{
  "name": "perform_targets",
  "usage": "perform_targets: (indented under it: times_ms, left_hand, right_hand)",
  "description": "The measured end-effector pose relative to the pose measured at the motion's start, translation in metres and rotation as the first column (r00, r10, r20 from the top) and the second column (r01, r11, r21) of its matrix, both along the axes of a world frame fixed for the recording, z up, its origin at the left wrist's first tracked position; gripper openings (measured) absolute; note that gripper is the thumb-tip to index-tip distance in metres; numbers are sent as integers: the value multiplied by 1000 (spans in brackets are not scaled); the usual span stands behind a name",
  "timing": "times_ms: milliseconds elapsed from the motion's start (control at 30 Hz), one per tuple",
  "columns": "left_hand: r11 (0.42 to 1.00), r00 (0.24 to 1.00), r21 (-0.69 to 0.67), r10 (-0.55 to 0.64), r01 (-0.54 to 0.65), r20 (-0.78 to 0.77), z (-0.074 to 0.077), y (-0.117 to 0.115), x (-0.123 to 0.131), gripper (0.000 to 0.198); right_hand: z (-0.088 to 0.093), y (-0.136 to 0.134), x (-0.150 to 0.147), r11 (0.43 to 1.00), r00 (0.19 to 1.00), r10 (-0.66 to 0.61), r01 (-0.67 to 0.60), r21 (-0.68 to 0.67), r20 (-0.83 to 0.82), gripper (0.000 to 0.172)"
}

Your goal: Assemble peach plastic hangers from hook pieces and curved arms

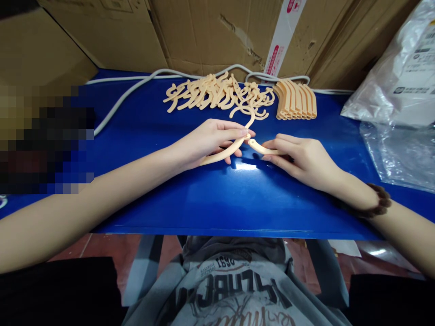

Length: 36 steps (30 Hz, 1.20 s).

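Note:
My left hand grips a curved cream plastic piece, which runs under the palm with its jointed tip at my thumb. A thinner curved strip rises from that same tip toward the pile behind. Between the thumb and fingers of my right hand is a second cream curved piece, its end with a small round hole turned to the left. The two ends are close together but look apart. Part of the right piece is hidden by my fingers.
Behind my hands lies a loose pile of curved cream pieces. Beside it stands a neat stack of wider curved pieces. A white cable crosses the blue table. Cardboard walls the back; clear plastic bags lie right.

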State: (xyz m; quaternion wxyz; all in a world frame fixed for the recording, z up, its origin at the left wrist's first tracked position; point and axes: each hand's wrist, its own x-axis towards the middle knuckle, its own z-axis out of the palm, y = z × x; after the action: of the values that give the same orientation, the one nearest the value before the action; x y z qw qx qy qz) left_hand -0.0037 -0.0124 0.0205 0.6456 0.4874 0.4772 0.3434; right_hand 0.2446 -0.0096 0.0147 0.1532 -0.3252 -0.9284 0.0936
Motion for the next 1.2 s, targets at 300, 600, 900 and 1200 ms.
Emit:
perform_targets:
  times_ms: [300,600,900,1200]
  left_hand:
    - [989,989,-14,-147,147,-12,-1,-1,-4,19]
    - [987,989,-73,-145,143,-29,3,-3,-3,21]
    - [986,987,-61,-156,153,-38,1,-1,-5,22]
    - [977,978,-59,-206,203,-40,-2,0,-6,19]
  right_hand:
    - [-1,-3,1,995,998,-24,17,102,66,34]
    - [-1,-5,2,987,995,-37,21,162,94,40]
    - [0,-4,3,989,993,-58,43,142,106,40]
    - [-2,-2,4,988,996,-44,31,151,81,40]
